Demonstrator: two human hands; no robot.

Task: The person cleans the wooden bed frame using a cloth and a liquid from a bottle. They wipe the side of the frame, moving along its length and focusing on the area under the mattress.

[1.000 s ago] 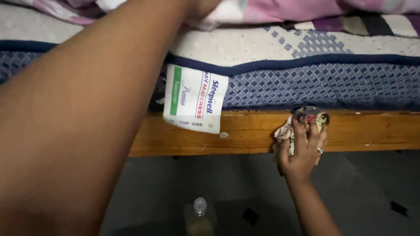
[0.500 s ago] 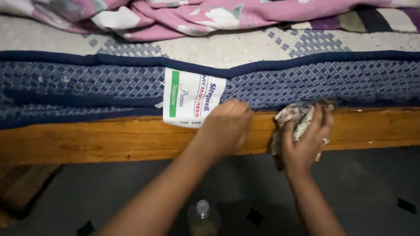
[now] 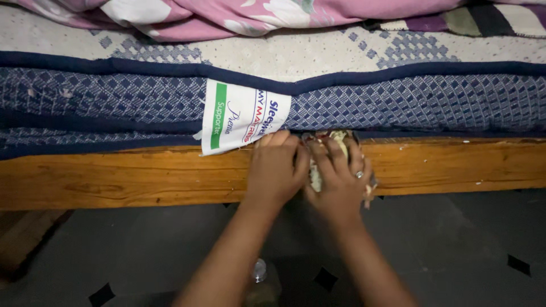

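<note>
My right hand (image 3: 340, 179), with a ring on one finger, presses a crumpled patterned cloth (image 3: 330, 141) against the wooden bed rail (image 3: 114, 179). My left hand (image 3: 274, 170) lies flat on the rail right beside it, fingertips at the lower edge of the blue patterned mattress (image 3: 426, 102) and just below the white label (image 3: 239, 116) that hangs from the mattress side. The two hands touch each other. Most of the cloth is hidden under my right hand.
Pink floral bedding (image 3: 244, 14) lies bunched on top of the mattress. A clear plastic bottle (image 3: 260, 278) stands on the dark floor (image 3: 466, 239) below my arms. A wooden piece (image 3: 25, 239) shows at the lower left.
My left arm came down from over the bed and settled on the rail. My right hand slid left along the rail with the cloth until both hands met.
</note>
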